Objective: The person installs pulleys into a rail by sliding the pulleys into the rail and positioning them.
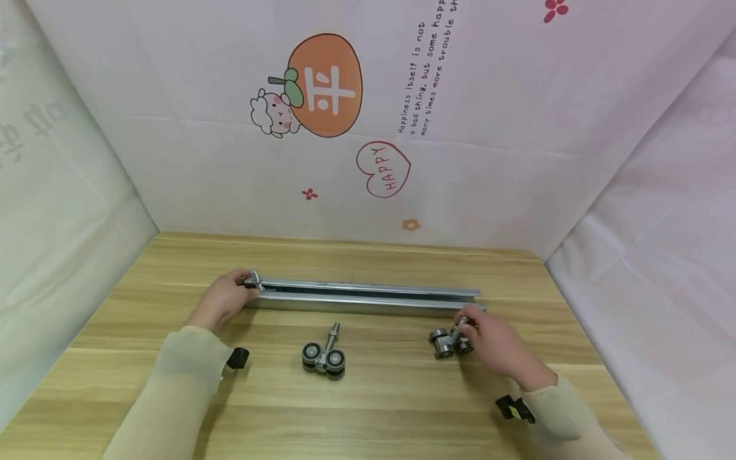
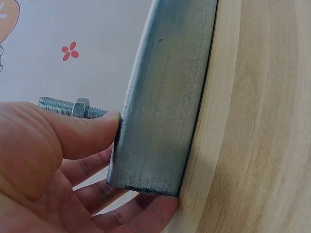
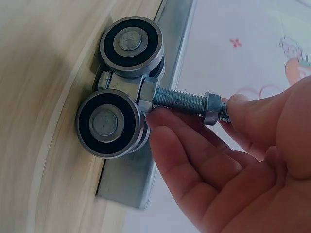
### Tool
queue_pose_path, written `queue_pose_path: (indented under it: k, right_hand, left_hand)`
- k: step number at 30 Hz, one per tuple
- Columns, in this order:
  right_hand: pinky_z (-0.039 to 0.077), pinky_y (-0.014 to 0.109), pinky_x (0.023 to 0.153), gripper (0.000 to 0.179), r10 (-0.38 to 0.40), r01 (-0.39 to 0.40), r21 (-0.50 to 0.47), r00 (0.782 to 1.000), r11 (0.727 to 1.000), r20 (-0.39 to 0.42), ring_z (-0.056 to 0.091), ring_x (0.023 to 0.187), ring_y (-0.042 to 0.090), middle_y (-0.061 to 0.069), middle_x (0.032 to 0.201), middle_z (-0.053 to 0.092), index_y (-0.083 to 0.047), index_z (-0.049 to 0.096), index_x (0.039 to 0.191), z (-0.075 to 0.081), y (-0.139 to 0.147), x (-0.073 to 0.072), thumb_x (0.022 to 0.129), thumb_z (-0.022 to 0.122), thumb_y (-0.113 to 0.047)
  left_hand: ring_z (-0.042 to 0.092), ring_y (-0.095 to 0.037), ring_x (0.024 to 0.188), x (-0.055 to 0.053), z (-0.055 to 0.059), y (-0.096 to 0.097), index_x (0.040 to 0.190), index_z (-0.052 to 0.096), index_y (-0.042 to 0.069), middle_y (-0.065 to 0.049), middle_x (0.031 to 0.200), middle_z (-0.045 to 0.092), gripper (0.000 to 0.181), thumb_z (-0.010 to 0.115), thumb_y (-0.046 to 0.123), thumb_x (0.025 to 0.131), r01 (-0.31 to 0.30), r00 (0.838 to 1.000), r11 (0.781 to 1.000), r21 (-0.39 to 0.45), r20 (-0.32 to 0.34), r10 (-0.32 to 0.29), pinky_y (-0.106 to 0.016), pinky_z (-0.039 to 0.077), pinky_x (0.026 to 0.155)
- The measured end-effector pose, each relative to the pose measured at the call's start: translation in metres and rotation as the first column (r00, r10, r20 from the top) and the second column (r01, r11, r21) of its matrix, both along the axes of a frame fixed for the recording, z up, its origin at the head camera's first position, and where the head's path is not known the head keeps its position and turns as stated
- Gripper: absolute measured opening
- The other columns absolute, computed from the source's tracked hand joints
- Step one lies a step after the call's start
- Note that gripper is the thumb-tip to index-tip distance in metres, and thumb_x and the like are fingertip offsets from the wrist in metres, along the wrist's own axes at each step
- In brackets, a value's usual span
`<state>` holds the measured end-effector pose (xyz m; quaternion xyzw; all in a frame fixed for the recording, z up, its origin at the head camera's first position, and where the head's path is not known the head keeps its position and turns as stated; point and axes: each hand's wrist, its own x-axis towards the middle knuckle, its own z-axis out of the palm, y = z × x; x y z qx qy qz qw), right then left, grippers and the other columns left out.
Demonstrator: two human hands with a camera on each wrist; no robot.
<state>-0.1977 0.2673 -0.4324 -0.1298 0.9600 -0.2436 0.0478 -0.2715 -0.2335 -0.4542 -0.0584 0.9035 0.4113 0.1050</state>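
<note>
A silver metal track point(image 1: 368, 305), an open channel, lies lengthwise across the wooden table. My left hand point(image 1: 223, 298) grips its left end, the thumb on the upper edge and fingers around the end in the left wrist view. A threaded bolt point(image 2: 80, 108) with a nut sticks up from the track beside that thumb; whatever carries it inside the channel is hidden. By the track's right end, my right hand point(image 1: 497, 342) pinches the threaded stem of a roller trolley point(image 3: 124, 87). Its black-and-steel wheels face the camera in the right wrist view, in front of the track.
Another roller trolley point(image 1: 323, 363) rests on the table in front of the track, between the hands, its stem pointing up and back. A white printed cloth point(image 1: 489, 191) hangs behind the table point(image 1: 391, 415), with more cloth at both sides.
</note>
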Motion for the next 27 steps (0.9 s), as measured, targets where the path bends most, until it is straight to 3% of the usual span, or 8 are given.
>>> queue_pose_path:
  k: [13,27]
  right_hand:
    - [0.048,0.041,0.066,0.014,-0.054,0.055,0.009,0.998,0.998,-0.043,0.058,0.077,0.016,0.006,0.093,0.066,-0.008,0.062,0.115,-0.001,0.033,-0.002,0.104,0.054,-0.013]
    - [0.043,0.037,0.062,0.022,-0.146,0.146,-0.015,0.989,0.989,0.002,0.053,0.07,0.019,0.006,0.084,0.061,-0.001,0.059,0.12,-0.005,0.068,-0.011,0.106,0.045,-0.012]
  left_hand:
    - [0.038,-0.047,0.132,0.001,0.001,0.001,0.151,0.036,0.0,-0.031,0.147,0.038,0.061,0.06,0.022,0.1,0.008,1.0,1.0,0.007,0.009,-0.008,-0.059,0.034,0.105]
    - [0.039,-0.048,0.131,0.001,0.001,0.002,0.15,0.036,-0.002,-0.032,0.146,0.04,0.062,0.061,0.024,0.1,0.022,1.0,1.0,-0.022,-0.006,-0.022,-0.059,0.035,0.104]
